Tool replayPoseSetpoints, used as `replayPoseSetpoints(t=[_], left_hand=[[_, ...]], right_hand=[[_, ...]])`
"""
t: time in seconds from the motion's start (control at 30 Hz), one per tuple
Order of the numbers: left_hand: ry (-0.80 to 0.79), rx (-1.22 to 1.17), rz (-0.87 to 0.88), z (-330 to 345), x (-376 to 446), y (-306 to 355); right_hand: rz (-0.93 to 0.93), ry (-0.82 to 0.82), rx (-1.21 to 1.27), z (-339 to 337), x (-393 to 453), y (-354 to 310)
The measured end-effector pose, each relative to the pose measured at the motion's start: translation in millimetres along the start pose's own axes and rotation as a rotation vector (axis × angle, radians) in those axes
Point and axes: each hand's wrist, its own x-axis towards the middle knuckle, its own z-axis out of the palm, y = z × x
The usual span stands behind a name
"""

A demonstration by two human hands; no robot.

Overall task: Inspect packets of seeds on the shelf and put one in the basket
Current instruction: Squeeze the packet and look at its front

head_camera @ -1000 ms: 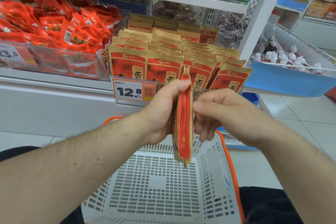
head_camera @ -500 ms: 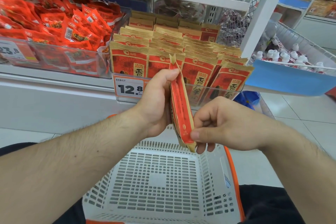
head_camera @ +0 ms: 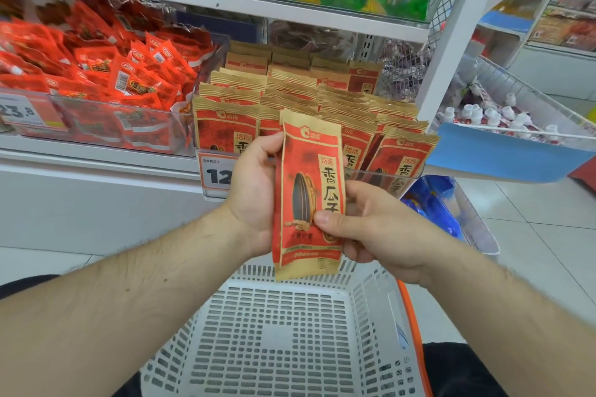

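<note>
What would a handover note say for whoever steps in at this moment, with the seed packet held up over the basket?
Left hand: grips the left edge of the sunflower seed packet, fingers behind it.
Right hand: pinches the packet's lower right edge, thumb on its front.
The packet is upright, front facing the camera, above the far rim of the white basket, in front of the stocked rows of seed packets on the shelf.
Done: one packet pulled from the shelf and under inspection.
Left: finish looking at it and lower it into the basket, which shows nothing in it yet.
</note>
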Motion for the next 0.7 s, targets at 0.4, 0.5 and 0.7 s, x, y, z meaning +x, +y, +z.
replayPoseSetpoints(t=[0.4, 0.5, 0.7], left_hand=[[0.036, 1.050, 0.344, 5, 3, 17], [0.007, 1.142, 0.347, 26, 13, 30], [0.112, 1.039, 0.409, 63, 56, 59]], right_hand=[[-0.204, 0.314, 0.213, -33, -2, -10], [-0.256, 0.321, 0.340, -47, -3, -18], [-0.339, 0.447, 0.634, -95, 2, -41]])
